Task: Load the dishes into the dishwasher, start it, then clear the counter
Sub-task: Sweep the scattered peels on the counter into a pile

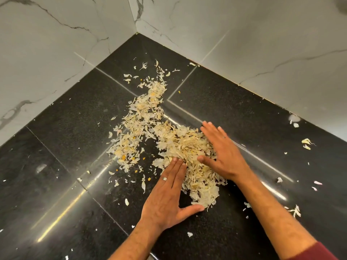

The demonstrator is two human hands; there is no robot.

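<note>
A heap of pale, dry peel scraps (pixel 187 145) lies on the black speckled counter (pixel 65 139), trailing back toward the corner. My left hand (pixel 169 196), wearing a ring, lies flat with straight fingers against the heap's left side, thumb spread under its near end. On the heap's right side, my right hand (pixel 219 151) presses flat with straight fingers. The thickest part of the pile sits between the two hands. No dishes or dishwasher are in view.
White marble-look walls (pixel 244 40) meet at the corner behind the counter. Loose scraps are scattered over the counter, some at the right (pixel 306 143) and near the right forearm (pixel 296 211), others at the left.
</note>
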